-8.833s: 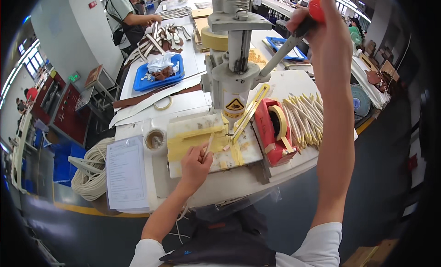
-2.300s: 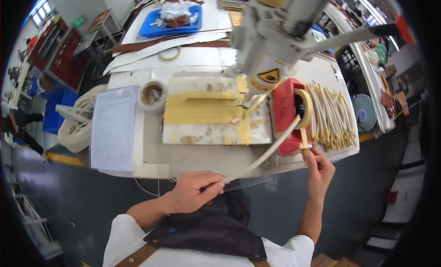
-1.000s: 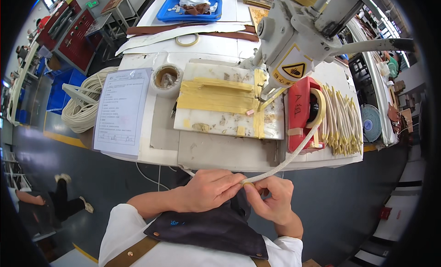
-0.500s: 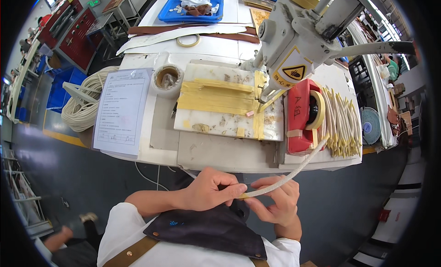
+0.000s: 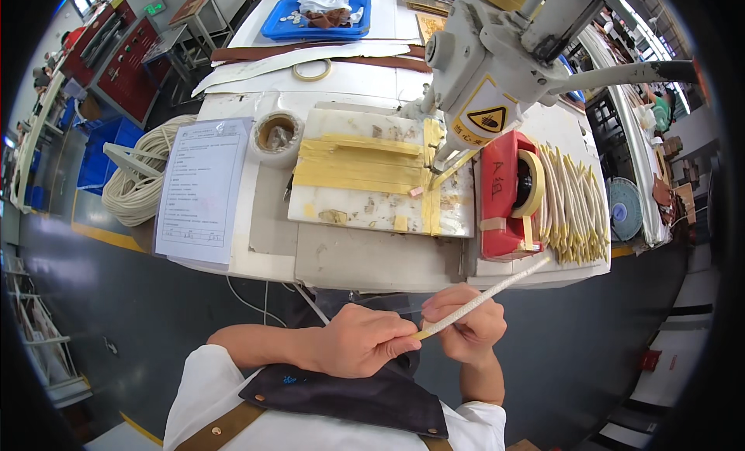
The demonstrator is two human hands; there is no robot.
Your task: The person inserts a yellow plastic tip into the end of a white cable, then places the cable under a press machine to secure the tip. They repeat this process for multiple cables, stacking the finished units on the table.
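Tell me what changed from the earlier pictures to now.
The right hand left the press lever and came down to the left hand near the body. Both now pinch one end of a white cord, pulled off the bench. The red tape holder, the cord bundle and the paper sheet stayed put.

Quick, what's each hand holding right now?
Left hand: closed, pinching the white cord's yellow-taped end.
Right hand: closed around the same cord.

**Materials and Finishes**

The cord (image 5: 485, 298) looked woven and matt – off-white, its tip wrapped in yellowish tape. The dispenser (image 5: 502, 196) was glossy red plastic. The press (image 5: 485, 59) showed painted metal, dull grey. The sheet (image 5: 200, 190) was plain paper; the slab (image 5: 365, 210) looked smooth, stained.
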